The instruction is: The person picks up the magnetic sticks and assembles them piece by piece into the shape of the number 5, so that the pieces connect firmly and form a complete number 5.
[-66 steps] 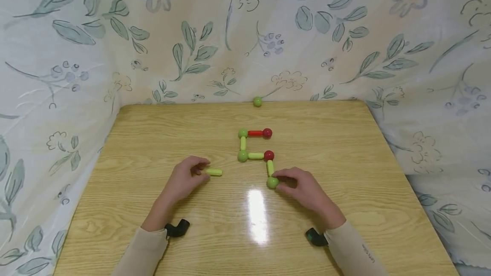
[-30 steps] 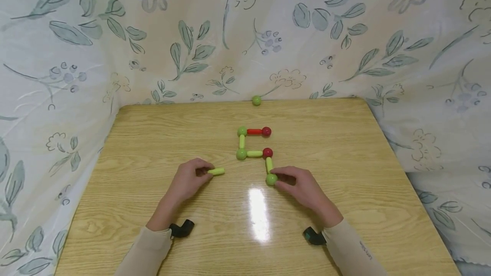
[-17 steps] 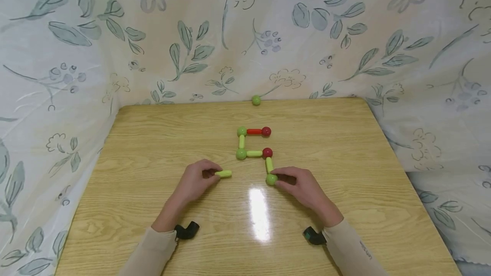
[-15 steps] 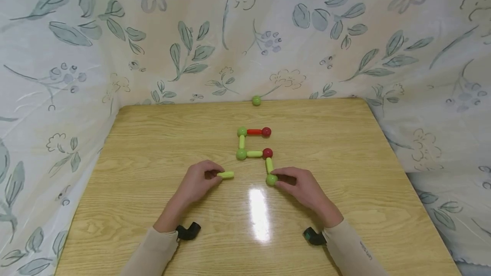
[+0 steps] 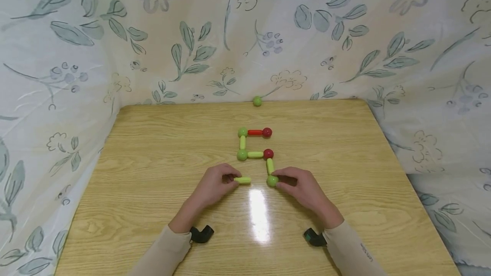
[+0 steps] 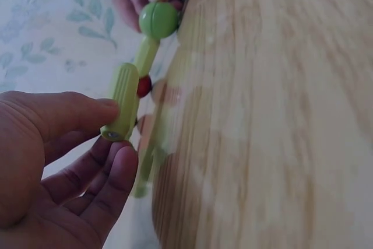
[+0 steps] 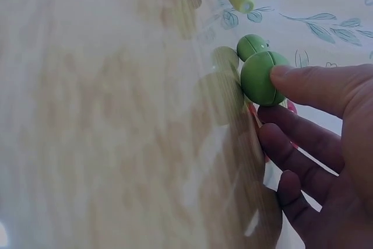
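Note:
My left hand (image 5: 218, 184) pinches a loose yellow-green rod (image 5: 243, 180) between thumb and fingers; a small metallic spot shows in its end in the left wrist view. The rod's free end points right, a short gap from a green ball (image 5: 272, 181). My right hand (image 5: 304, 186) grips that ball by thumb and fingertips. From the ball a yellow-green rod (image 5: 270, 166) runs back to a dark red ball (image 5: 268, 153). A second such rod (image 5: 255, 154) joins it to a green ball (image 5: 242, 154); beyond are another green ball (image 5: 243, 132), a red rod (image 5: 255, 132) and a red ball (image 5: 267, 132).
A single green ball (image 5: 257, 101) sits at the back edge of the wooden table (image 5: 161, 139). Floral cloth (image 5: 230, 33) hangs behind and at both sides. A black wrist device (image 5: 202, 234) is on the left forearm, another (image 5: 315, 237) on the right.
My left hand has carried the yellow-green rod to the right, closer to the green ball in my right hand. The right hand stays in place on its ball.

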`<state>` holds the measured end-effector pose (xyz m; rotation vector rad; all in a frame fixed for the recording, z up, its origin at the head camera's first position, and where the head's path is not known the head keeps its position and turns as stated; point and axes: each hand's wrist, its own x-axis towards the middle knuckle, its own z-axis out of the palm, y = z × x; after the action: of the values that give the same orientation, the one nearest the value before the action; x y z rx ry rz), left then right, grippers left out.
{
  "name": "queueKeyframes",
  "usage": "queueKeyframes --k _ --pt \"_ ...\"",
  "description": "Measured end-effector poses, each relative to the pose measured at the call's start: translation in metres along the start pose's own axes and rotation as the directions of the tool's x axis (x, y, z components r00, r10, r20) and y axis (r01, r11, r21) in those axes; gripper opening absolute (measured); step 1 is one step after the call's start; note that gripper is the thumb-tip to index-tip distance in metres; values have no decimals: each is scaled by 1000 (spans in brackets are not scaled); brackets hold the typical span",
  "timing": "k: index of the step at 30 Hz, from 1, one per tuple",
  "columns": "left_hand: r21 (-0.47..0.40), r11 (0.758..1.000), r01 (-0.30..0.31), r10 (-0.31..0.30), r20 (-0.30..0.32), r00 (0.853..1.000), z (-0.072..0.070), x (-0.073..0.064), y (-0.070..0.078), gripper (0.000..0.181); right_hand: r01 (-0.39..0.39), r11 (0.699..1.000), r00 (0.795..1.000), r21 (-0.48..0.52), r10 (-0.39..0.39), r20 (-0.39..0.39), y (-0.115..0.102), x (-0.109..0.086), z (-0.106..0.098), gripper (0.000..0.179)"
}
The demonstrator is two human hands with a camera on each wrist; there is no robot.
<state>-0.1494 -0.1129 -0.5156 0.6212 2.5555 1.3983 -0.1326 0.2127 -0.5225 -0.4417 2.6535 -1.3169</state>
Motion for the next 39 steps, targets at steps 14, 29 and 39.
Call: queueKeyframes --k 14,29,39 --pt "7 1000 -31 30 51 998 16 6 6 17 21 1000 1000 -15 -22 -10 1 0 2 30" --pt "45 997 -63 59 86 994 29 21 17 16 31 1000 1000 -3 -31 -3 0 0 1 29" --pt "55 998 -30 25 84 996 32 20 17 16 25 1000 1000 -8 -25 -2 -1 -1 1 31"
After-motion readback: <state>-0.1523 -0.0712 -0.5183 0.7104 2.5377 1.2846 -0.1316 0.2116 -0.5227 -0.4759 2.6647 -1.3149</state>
